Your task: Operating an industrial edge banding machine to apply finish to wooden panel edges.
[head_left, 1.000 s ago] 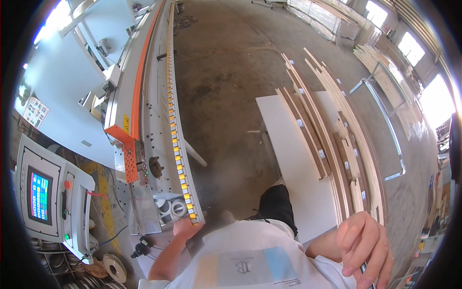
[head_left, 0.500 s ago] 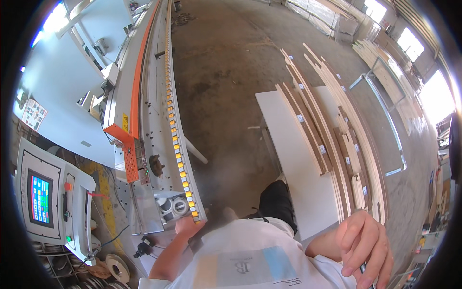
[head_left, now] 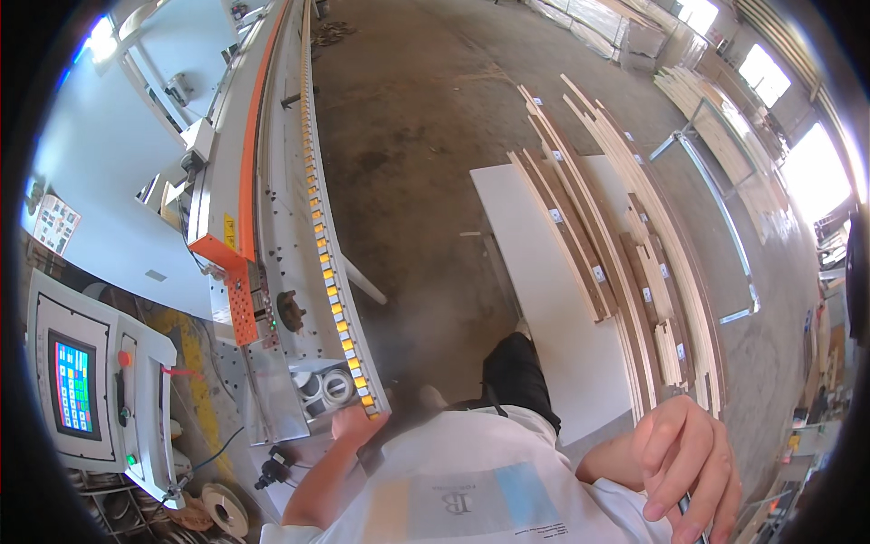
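Observation:
My left hand [head_left: 359, 422] is against the near end of the machine's rail of yellow and grey rollers [head_left: 336, 314], beside a recess with white ring-shaped parts [head_left: 337, 388]. Its fingers are largely hidden behind the rail end. At the lower right, in front of my chest, my right hand [head_left: 686, 462] is raised with its fingers curled together. A thin dark, shiny piece shows below its fingers; what it is I cannot make out. Beyond that hand, long wooden strips [head_left: 580, 218] lie on a white-topped table [head_left: 535, 272].
A control panel with a lit screen [head_left: 74, 385] stands at the left. The long machine with an orange beam [head_left: 243, 181] runs away from me. A blue-grey metal frame [head_left: 725, 204] and timber stacks [head_left: 716, 136] are at the far right. Coiled rolls [head_left: 224, 510] lie lower left.
The view has tilted slightly, so the machine and the wooden strips appear a little further left. Both hands keep the same place and pose.

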The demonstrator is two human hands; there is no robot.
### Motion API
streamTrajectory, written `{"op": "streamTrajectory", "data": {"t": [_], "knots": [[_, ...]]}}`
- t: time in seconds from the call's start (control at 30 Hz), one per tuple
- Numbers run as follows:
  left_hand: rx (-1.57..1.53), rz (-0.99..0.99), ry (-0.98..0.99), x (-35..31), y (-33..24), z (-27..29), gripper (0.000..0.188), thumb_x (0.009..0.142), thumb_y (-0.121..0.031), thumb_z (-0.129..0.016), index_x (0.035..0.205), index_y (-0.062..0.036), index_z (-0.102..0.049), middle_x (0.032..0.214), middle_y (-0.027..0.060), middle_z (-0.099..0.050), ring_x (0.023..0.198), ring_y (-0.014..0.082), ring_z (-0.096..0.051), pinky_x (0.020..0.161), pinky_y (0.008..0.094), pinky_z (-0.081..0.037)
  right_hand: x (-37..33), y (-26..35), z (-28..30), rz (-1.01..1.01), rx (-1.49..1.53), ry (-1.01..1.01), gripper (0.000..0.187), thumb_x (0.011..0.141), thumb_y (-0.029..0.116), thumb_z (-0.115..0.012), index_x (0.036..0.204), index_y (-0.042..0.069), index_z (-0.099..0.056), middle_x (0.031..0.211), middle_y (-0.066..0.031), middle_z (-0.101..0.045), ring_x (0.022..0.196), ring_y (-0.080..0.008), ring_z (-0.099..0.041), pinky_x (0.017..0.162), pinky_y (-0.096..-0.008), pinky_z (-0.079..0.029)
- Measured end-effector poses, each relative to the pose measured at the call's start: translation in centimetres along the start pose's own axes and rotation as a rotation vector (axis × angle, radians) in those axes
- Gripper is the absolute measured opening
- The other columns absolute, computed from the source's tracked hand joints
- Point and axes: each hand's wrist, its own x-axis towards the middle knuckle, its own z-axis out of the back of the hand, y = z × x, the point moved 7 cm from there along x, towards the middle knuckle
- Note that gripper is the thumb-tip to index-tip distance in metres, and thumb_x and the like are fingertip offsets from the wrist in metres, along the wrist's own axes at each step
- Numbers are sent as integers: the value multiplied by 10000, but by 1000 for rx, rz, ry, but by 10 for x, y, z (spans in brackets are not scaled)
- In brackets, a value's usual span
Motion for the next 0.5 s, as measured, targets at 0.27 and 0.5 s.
{"op": "streamTrajectory", "data": {"t": [0.27,0.5], "knots": [[-1,12,25,-3,-2,4,684,791,-750,-662,1027,-121,-793,975,132,-783,950,337,-752,850,452,-592,26,-11,-5,-36,29,41,255,974,245,-721,1210,327,-775,1100,67,-788,824,-139,-705,644,-298,-350],[-49,-24,13,-7,-4,10,712,806,-755,-645,1047,-99,-781,963,138,-781,944,342,-751,860,457,-586,46,-32,-1,-75,88,111,283,970,215,-719,1229,318,-769,1117,61,-783,830,-144,-702,639,-302,-357]]}}
